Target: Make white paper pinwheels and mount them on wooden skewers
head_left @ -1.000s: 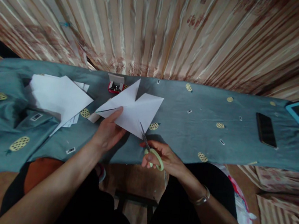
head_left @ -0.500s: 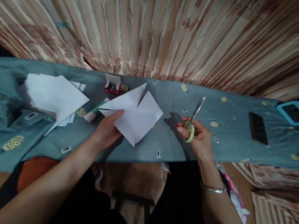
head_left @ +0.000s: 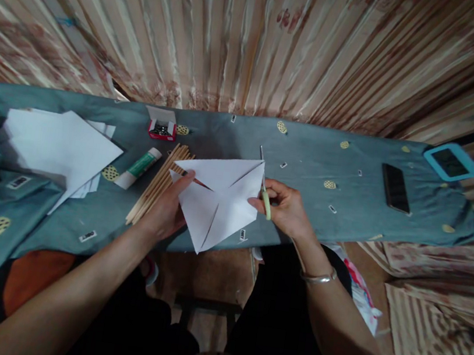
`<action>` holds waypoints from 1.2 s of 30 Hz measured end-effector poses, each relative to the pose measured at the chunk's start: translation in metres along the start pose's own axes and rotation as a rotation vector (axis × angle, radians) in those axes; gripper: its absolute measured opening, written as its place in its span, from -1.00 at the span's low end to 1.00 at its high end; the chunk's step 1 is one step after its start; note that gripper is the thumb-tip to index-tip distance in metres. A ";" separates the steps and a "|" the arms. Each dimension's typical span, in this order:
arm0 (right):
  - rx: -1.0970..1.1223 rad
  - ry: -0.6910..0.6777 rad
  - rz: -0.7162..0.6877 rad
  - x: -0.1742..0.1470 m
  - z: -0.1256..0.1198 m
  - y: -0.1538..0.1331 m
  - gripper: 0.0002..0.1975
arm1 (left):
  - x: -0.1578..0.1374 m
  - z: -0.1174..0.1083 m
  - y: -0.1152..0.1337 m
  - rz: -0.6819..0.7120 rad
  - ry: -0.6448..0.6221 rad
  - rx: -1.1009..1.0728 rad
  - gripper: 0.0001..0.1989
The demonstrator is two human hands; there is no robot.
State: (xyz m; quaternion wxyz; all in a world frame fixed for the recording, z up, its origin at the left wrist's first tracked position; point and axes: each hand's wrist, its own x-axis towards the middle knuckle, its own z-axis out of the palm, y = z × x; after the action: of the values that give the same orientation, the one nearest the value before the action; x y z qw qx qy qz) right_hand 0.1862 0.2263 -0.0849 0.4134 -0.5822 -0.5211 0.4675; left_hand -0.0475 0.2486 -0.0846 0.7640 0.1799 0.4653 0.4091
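My left hand (head_left: 167, 208) is closed on one side of a white square paper (head_left: 237, 200), thumb on top and the other fingers hidden beneath. Slits run inward from the paper's corners. My right hand (head_left: 286, 209) grips scissors (head_left: 266, 203) by their light green handles, at the paper's right edge. Most of the blades are behind the paper, with one tip showing above its upper right corner. Beside my left hand, a bundle of thin wooden sticks (head_left: 157, 185) lies partly under the paper.
A glue stick (head_left: 140, 165) and an open red box (head_left: 162, 130) of small dark items lie left of the sticks. Farther left is a pile of white paper (head_left: 54, 143). A phone (head_left: 395, 188) and a blue-framed device (head_left: 451, 162) rest on the right of the cloth-covered table (head_left: 311, 152).
The paper has been turned and moved slightly right, uncovering the wooden sticks. My right hand has brought the scissors left, from apart to the paper's right edge.
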 end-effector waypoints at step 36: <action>0.163 -0.625 0.313 -0.029 0.034 -0.001 -0.46 | 0.025 -0.023 0.004 0.683 0.061 0.324 -0.43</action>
State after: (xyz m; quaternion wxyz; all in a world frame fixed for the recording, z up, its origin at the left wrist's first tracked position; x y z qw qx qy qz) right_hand 0.1519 0.1977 -0.0879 0.2023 -0.4491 -0.4880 0.7206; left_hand -0.0637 0.2682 -0.1073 0.5309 0.4309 0.4597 0.5667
